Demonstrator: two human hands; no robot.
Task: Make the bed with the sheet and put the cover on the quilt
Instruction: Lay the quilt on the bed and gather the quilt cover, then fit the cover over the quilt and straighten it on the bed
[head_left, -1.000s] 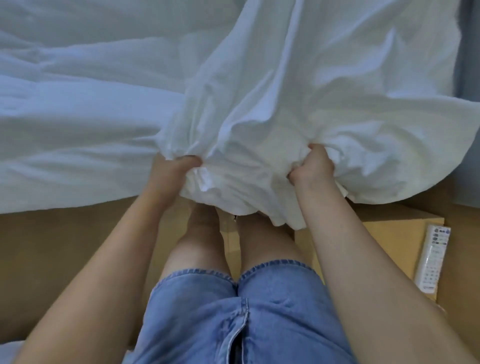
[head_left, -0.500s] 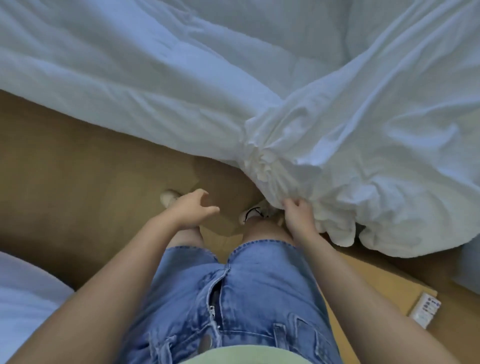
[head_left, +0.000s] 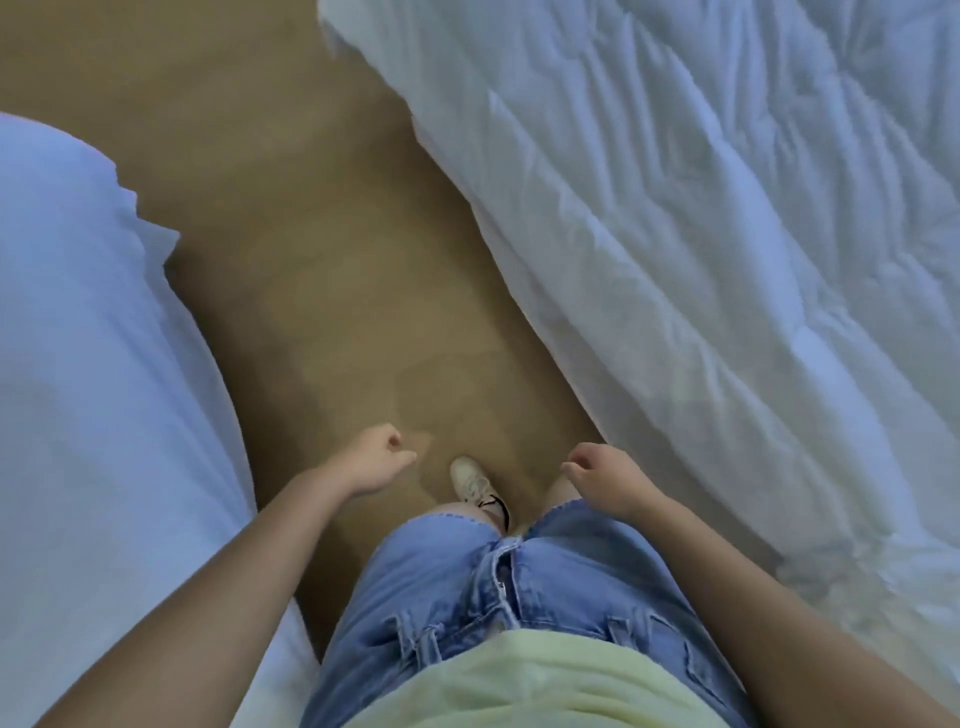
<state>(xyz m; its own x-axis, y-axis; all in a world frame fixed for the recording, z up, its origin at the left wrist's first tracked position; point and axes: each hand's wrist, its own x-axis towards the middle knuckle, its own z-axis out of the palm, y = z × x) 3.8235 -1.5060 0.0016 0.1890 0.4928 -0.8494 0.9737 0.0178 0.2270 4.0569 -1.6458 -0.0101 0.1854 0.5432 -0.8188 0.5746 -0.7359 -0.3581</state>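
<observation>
Head view, looking down: a strip of tan floor (head_left: 337, 249) runs between two masses of white fabric. A rumpled, puffy white quilt (head_left: 701, 260), deeply creased, fills the right side. Smoother white bedding (head_left: 78, 374) bulges at the left. The left hand (head_left: 376, 462) and right hand (head_left: 608, 480) hang loosely curled, holding nothing, above frayed denim shorts (head_left: 493, 587) and one pale shoe (head_left: 474, 483).
</observation>
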